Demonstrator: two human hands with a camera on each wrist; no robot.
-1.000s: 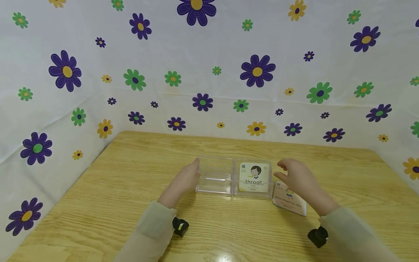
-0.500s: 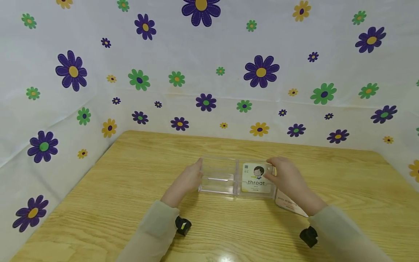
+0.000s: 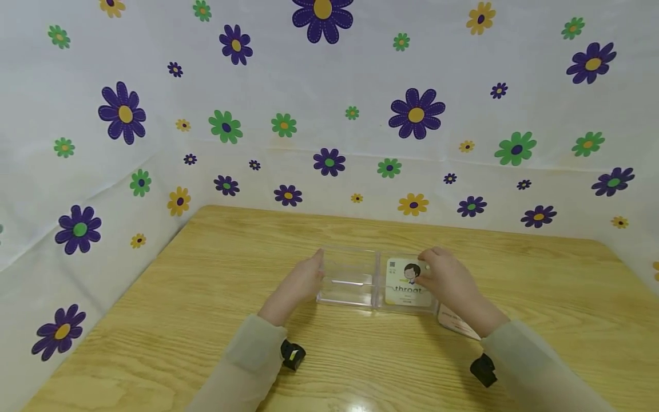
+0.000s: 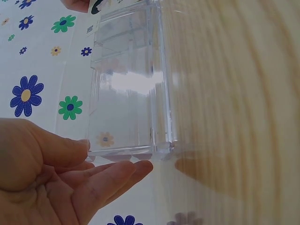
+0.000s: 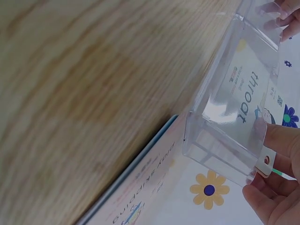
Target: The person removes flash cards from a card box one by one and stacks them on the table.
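Observation:
A clear plastic box (image 3: 352, 293) with two compartments stands on the table. Upright in its right compartment are picture cards, the front one a "throat" card (image 3: 403, 293). My right hand (image 3: 453, 283) pinches that card by its upper right corner, thumb in front and fingers behind. In the right wrist view the fingers (image 5: 281, 140) are at the card's punched corner. At the box's left end, my left hand (image 3: 301, 280) touches the outer wall with nearly straight fingers (image 4: 112, 180) and the thumb at the edge. The left compartment holds nothing visible.
Against the box's right side leans a pink "play skipping rope" card stack (image 5: 152, 176), partly hidden by my right arm. The wooden table (image 3: 231, 246) reaches back to a flower-patterned cloth (image 3: 288, 86). A black wrist camera (image 3: 293, 355) sits below my left sleeve.
My right hand has moved left from beside the box to the "throat" card and taken hold of its corner. The card now sits slightly tilted. My left hand stays at the box's left end.

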